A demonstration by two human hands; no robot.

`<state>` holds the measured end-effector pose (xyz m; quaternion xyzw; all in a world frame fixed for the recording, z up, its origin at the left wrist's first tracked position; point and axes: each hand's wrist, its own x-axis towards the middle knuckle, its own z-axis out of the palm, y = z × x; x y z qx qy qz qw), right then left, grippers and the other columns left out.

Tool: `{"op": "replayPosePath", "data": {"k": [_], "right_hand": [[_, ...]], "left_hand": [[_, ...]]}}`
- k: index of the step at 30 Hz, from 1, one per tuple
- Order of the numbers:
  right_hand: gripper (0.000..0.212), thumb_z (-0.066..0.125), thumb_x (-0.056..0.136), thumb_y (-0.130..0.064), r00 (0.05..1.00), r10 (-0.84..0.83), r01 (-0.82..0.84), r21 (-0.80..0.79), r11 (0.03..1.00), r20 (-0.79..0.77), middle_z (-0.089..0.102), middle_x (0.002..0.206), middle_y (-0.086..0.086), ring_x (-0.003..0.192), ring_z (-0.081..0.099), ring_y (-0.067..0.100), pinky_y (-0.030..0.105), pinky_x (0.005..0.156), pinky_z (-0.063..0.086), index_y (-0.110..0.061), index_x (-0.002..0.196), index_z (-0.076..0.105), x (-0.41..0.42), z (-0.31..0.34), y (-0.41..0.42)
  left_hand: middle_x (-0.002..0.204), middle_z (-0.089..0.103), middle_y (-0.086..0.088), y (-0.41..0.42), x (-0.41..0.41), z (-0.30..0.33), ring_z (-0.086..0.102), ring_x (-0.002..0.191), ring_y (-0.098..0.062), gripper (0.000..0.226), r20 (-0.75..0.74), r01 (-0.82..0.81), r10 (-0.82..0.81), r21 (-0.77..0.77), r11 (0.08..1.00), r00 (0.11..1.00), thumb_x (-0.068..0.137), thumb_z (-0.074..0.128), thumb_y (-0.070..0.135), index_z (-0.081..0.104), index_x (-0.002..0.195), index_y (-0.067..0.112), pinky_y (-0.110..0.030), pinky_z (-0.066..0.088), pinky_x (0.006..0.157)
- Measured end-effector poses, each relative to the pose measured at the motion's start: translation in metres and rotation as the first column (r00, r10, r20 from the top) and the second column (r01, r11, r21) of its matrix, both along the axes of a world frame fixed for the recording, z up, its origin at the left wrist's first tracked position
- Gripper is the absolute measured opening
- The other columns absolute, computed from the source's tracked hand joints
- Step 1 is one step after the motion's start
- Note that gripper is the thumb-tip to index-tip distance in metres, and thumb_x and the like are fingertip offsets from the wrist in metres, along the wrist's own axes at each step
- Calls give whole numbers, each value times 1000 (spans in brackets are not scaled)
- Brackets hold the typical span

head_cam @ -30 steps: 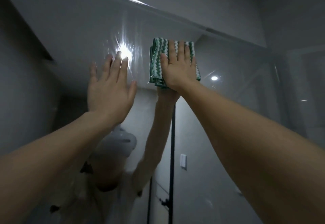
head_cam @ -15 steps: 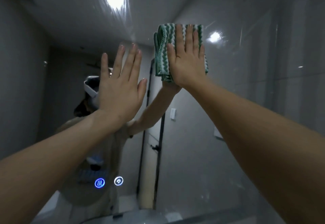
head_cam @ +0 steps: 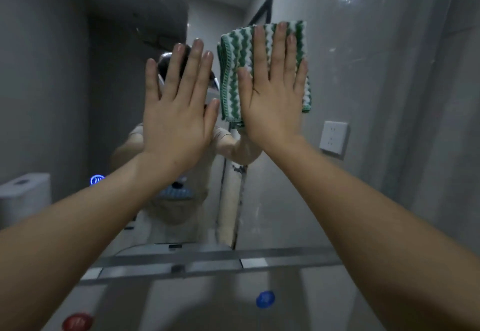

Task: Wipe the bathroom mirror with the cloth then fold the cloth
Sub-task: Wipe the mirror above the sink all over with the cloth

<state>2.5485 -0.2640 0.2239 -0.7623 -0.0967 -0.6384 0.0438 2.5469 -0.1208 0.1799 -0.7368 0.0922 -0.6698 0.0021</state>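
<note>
A folded green and white zigzag cloth (head_cam: 233, 71) lies flat against the bathroom mirror (head_cam: 363, 97). My right hand (head_cam: 272, 92) presses it onto the glass with the palm flat and the fingers spread over it. Just left of it, my left hand (head_cam: 179, 102) is held up flat near the glass, fingers apart, holding nothing. The mirror fills most of the view and reflects a person with both arms raised.
The mirror's lower edge (head_cam: 207, 255) runs across the bottom. Below it on the wall are a red knob (head_cam: 77, 321) and a blue knob (head_cam: 265, 299). A blue lit touch icon (head_cam: 97, 180) glows on the glass at left. A white socket (head_cam: 333, 137) shows in the reflection.
Both hands and the cloth have slid down the mirror from its top edge toward the middle. The mirror's lower edge and the knobs below have come into view.
</note>
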Motion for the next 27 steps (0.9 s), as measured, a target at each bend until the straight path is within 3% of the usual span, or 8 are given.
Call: {"op": "replayPosePath", "data": {"k": [9,15,27], "right_hand": [[56,22,99,-42,999,43,-42,-32,999,23,18,156,14,145,13,28,45,116,1,-16,149,23,2,-84,-11],[56,21,100,-43,998,40,-41,-21,999,-47,16,156,15,144,9,27,48,116,3,-17,149,18,-1,-151,-12],[54,14,100,-44,996,31,-28,36,999,-86,16,156,12,144,7,26,47,116,3,-20,149,11,-4,-208,-4]], "left_hand": [[157,12,-11,-9,-2,-36,9,144,-30,56,-50,-34,33,-10,999,998,102,15,34,9,150,8,-52,4,114],[157,13,-12,-6,-9,-82,9,145,-27,55,-78,-27,30,38,999,996,101,19,32,12,150,7,-50,5,115],[157,14,-10,-10,-13,-145,10,144,-25,57,-99,-48,54,68,997,994,100,30,29,13,150,8,-45,3,116]]}}
